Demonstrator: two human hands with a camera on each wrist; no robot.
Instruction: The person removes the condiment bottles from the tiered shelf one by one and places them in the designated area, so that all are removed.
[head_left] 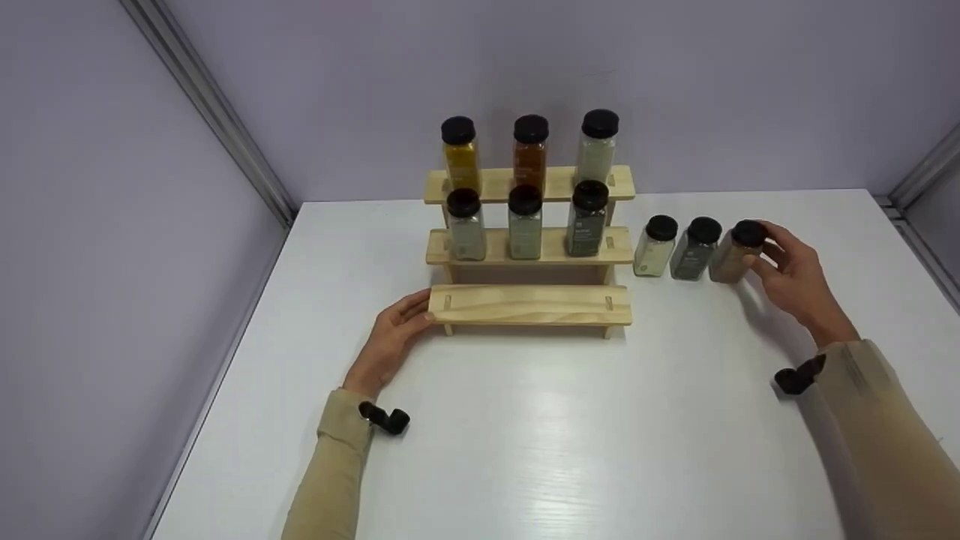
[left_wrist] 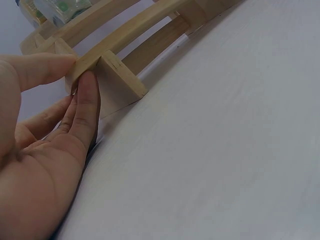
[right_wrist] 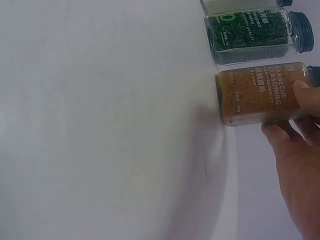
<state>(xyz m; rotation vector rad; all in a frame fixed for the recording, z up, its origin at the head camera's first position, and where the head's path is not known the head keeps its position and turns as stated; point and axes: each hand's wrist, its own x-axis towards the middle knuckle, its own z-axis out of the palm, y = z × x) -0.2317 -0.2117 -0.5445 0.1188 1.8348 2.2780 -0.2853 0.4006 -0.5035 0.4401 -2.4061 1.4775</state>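
A three-tier wooden spice rack [head_left: 525, 304] stands on the table. My left hand [head_left: 394, 334] pinches the left end of its lowest shelf; in the left wrist view the thumb [left_wrist: 47, 70] lies on top and the fingers underneath. To the rack's right, my right hand [head_left: 799, 281] grips a jar of barbecue seasoning [right_wrist: 260, 95] near its black cap, thumb on the front. That jar, orange-brown inside, is upright on the table. Beside it stand a chopped parsley jar [right_wrist: 250, 32] and a jar with pale contents [head_left: 654, 251].
Three jars, yellow [head_left: 463, 165], red-brown [head_left: 530, 161] and pale [head_left: 598, 159], stand on the top shelf. The middle shelf holds two pale green jars and a dark one [head_left: 586, 229]. Walls rise behind the white table [head_left: 525, 450] and at its left.
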